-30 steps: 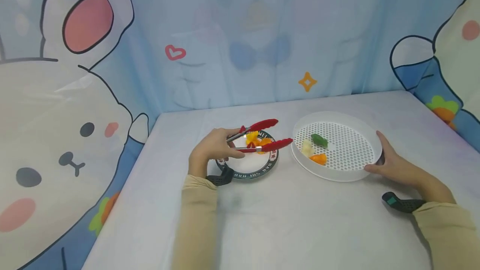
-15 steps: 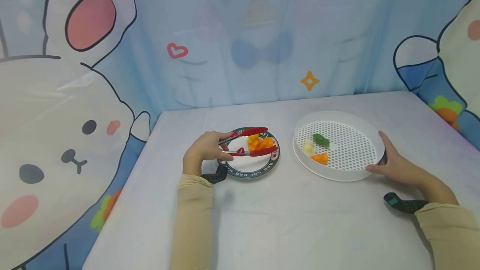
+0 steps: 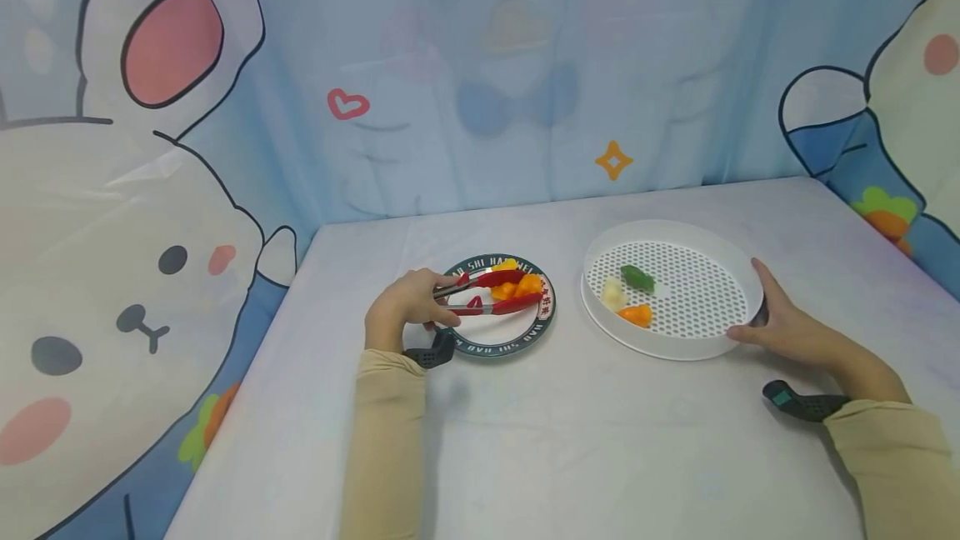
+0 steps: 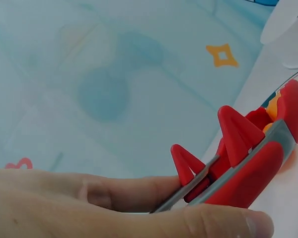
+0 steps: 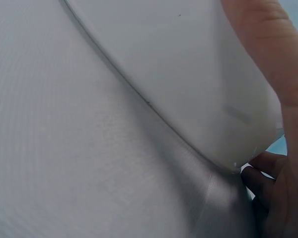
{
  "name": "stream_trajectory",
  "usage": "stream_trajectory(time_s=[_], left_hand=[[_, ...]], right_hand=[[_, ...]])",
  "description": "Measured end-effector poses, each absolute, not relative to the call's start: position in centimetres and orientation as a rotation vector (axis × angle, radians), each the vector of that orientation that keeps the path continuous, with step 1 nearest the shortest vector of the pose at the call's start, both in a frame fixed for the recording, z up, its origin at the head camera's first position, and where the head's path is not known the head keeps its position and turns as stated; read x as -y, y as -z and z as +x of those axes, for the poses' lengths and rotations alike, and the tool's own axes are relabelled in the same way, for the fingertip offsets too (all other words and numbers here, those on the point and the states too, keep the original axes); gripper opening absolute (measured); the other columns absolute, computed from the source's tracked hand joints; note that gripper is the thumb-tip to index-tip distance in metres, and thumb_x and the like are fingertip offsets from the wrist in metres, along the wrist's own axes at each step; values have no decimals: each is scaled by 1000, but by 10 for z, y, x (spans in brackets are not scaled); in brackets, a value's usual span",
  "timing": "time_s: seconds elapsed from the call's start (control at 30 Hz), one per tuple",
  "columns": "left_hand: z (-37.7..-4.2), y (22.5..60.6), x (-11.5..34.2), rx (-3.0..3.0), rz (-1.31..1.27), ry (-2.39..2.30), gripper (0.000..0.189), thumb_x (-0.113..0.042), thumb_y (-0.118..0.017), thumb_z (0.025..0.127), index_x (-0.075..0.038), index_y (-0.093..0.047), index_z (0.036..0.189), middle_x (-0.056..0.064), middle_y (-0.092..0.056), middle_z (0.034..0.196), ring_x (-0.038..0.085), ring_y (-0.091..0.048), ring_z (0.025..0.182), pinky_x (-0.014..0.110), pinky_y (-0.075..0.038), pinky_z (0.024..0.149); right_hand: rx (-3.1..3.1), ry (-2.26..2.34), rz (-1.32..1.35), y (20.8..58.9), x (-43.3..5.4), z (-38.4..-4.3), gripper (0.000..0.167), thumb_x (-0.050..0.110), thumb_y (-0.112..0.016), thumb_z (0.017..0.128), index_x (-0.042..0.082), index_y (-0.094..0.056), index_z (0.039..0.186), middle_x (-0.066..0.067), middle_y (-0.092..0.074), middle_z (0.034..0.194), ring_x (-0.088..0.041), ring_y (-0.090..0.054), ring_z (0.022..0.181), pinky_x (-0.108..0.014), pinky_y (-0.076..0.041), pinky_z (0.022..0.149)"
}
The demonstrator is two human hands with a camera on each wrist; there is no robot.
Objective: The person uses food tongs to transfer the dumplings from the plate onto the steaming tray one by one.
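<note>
My left hand (image 3: 411,300) holds a pair of steel tongs (image 3: 517,303) with red tips and handle grips. The tong tips lie partly apart, low over a white plate (image 3: 487,338) with a dark green lettered rim, on either side of several yellow and orange food pieces (image 3: 529,285). In the left wrist view, thumb and fingers press the tong arms (image 4: 248,173). Far to the right, my right hand (image 3: 787,323) grips the outer wall of a round white perforated tray (image 3: 697,348), its thumb toward the near side. Its other fingertips (image 5: 268,161) curl at the tray's lower edge.
Inside the tray lie a green piece (image 3: 637,277), a pale yellow piece (image 3: 613,295) and an orange piece (image 3: 636,315). Plate and tray stand side by side with a narrow gap on a white cloth (image 3: 570,440). A blue cartoon curtain (image 3: 480,173) hangs behind.
The left hand has drawn back left and brought the tongs down closer to the plate; their tips stand nearer together around the pieces. The right hand and tray have stayed put.
</note>
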State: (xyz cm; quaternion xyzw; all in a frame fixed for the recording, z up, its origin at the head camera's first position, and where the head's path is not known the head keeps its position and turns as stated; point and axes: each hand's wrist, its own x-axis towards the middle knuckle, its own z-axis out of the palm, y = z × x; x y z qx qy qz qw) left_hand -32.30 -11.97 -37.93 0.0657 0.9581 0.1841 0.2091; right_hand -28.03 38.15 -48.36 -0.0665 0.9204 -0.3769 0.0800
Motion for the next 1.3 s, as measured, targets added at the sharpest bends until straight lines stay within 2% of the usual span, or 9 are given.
stream_trajectory(time_s=[0.13, 0.2, 0.4, 0.5, 0.7, 0.9, 1.0, 1.2, 1.3], left_hand=[[-321, 374, 115, -2674, 172, -465, 74, -30, -81, 75, -32, -47, 140, 9, -57, 125, 16, -67, 65, 39, -47, 87], [-320, 371, 112, -2680, 172, -449, 73, -30, -80, 75, -32, -48, 140, 8, -55, 126, 14, -66, 63, 37, -47, 85], [-318, 367, 107, -2714, 206, -391, 71, -32, -80, 75, -34, -49, 139, 3, -62, 99, 13, -65, 63, 31, -47, 70], [-319, 366, 104, -2724, 236, -376, 71, -31, -80, 75, -35, -48, 139, -1, -64, 88, 14, -64, 63, 30, -46, 67], [-320, 362, 99, -2724, 267, -366, 72, -32, -80, 75, -37, -48, 139, -4, -67, 79, 15, -64, 65, 31, -46, 66], [-317, 354, 98, -2815, 433, -411, 70, -35, -79, 75, -40, -48, 137, -8, -66, 85, 12, -60, 64, 29, -44, 62], [-315, 351, 88, -2871, 532, -494, 70, -39, -78, 75, -39, -47, 138, -4, -63, 87, 13, -58, 63, 28, -45, 59], [-311, 360, 49, -2852, 740, -665, 72, -38, -78, 76, -39, -45, 140, -6, -65, 84, 9, -60, 52, 24, -45, 55], [-307, 372, 22, -2837, 842, -595, 70, -41, -77, 77, -39, -45, 140, -8, -66, 87, 5, -58, 59, 22, -44, 57]], right_hand=[[-2752, 1130, -198, 483, -382, -280, 121, 35, -68, 84, 9, 34, 143, -30, 29, 148, -51, 23, 135, -70, 3, 104], [-2753, 1133, -198, 484, -383, -279, 121, 35, -68, 84, 8, 34, 143, -30, 30, 148, -51, 23, 135, -70, 3, 104], [-2768, 1137, -188, 485, -385, -276, 121, 35, -68, 84, 7, 33, 143, -31, 29, 148, -51, 23, 135, -69, 4, 105], [-2781, 1137, -180, 486, -388, -272, 120, 35, -68, 84, 7, 33, 143, -31, 28, 148, -51, 23, 135, -69, 5, 105], [-2781, 1129, -153, 488, -393, -267, 121, 36, -68, 85, 8, 34, 142, -30, 29, 148, -50, 23, 136, -69, 4, 105], [-2776, 1134, -125, 485, -392, -263, 122, 35, -69, 84, 9, 34, 143, -29, 29, 149, -50, 23, 136, -68, 4, 106], [-2782, 1131, -116, 484, -391, -262, 122, 36, -69, 84, 8, 34, 143, -29, 30, 148, -50, 24, 136, -68, 4, 106], [-2749, 1156, -128, 485, -383, -266, 123, 35, -71, 83, 9, 34, 143, -29, 29, 148, -52, 23, 136, -70, 3, 105], [-2731, 1163, -117, 487, -376, -268, 124, 38, -71, 82, 8, 34, 143, -30, 29, 148, -53, 20, 136, -71, 1, 104]])
